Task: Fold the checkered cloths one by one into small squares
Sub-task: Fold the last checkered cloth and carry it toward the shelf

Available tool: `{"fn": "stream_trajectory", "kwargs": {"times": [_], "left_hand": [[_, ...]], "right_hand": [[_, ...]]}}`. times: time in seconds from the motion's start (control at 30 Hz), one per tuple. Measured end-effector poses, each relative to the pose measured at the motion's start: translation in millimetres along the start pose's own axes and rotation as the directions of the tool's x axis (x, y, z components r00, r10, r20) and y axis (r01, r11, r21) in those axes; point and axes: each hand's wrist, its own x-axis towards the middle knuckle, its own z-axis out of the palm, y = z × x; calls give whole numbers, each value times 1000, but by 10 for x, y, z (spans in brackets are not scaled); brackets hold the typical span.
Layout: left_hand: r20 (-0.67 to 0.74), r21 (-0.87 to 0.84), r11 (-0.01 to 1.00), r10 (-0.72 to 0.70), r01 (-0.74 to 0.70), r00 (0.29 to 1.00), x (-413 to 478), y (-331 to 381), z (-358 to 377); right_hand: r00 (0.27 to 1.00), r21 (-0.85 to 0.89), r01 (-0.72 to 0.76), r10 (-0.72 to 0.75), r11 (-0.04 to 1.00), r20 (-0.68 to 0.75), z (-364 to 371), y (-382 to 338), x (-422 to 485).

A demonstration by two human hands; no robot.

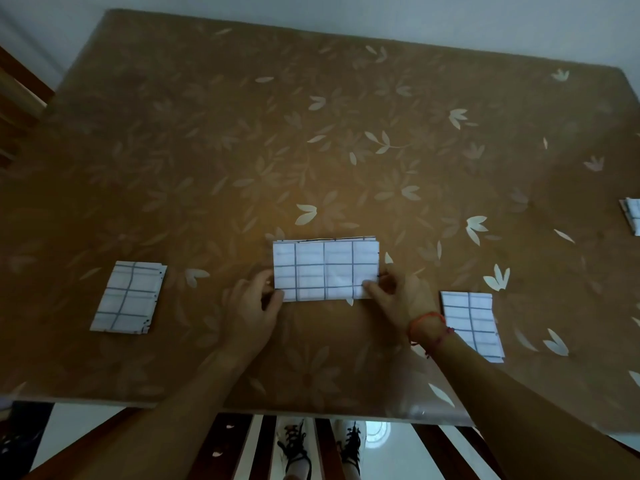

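The middle cloth [325, 270] lies flat on the bench [311, 133], a bit below the middle of the frame. It is already folded into a long shape with a few layers, and their edges peek out along the top.

The cloth looks thin, soft and very light. It will bend and flop if only one side is lifted. It will not break. The bench top looks smooth, so the cloth may slide when pushed. The layers could also slip apart, so it is best to hold all of them at once at the corners.

The left grip [252, 306] is pinching the lower left corner, with the thumb on top. The right grip [398, 299] is pinching the lower right corner the same way. Both are closed on the cloth.

The long side of the cloth runs left to right across the frame. The short sides point up and down. It is about twice as wide as it is tall, so I think one more fold, side to side, would make a small square.

Three more are already small: the left folded cloth [128, 296], the right folded cloth [467, 317], and a far cloth [632, 220] at the right edge.
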Motion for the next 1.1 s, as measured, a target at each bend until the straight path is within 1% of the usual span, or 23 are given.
{"fn": "stream_trajectory", "kwargs": {"times": [0.03,0.07,0.13,0.3,0.33,0.4,0.43,0.47,0.53,0.6,0.67,0.73,0.8,0.9,0.97,1.1], "left_hand": [[1,26,1000,13,-13,1000,22,-13,6],[8,48,999,26,-27,1000,40,-38,18],[20,92,994,59,-60,998,68,-88,34],[39,236,965,111,-117,993,124,-141,63],[36,257,958,125,-131,991,132,-147,55],[50,287,942,169,-176,984,149,-157,19],[70,303,929,203,-215,977,165,-162,-3],[100,319,910,244,-263,965,190,-168,-22],[176,355,863,314,-358,933,257,-173,-59],[246,397,818,342,-416,907,337,-175,-81],[304,433,785,336,-444,891,393,-189,-82],[347,453,755,339,-473,874,411,-226,-60],[365,464,737,346,-491,864,406,-266,-32],[355,479,726,354,-493,865,406,-304,-2],[361,479,717,364,-506,858,415,-325,-1],[382,481,698,378,-530,843,435,-353,-7]], "right_hand": [[989,-12,118,-118,993,-93,44,-29,71],[974,8,185,-183,983,-132,66,-80,103],[970,32,205,-199,978,-138,103,-110,165],[968,46,178,-167,983,-186,163,-69,230],[967,42,178,-167,983,-194,171,-75,242],[959,-19,183,-183,983,-217,190,-68,262],[948,-58,204,-212,977,-238,206,-70,263],[924,-104,252,-271,962,-271,233,-84,261],[833,-243,395,-457,886,-313,304,-147,265],[735,-392,501,-618,772,-278,414,-259,279],[692,-464,571,-702,677,-171,549,-430,286],[671,-490,628,-740,605,-55,719,-588,322],[657,-531,650,-754,544,31,864,-707,381],[667,-587,644,-736,490,118,993,-774,460],[674,-607,639,-724,472,146,1030,-761,495],[681,-632,626,-715,458,157,1023,-693,545]]}}
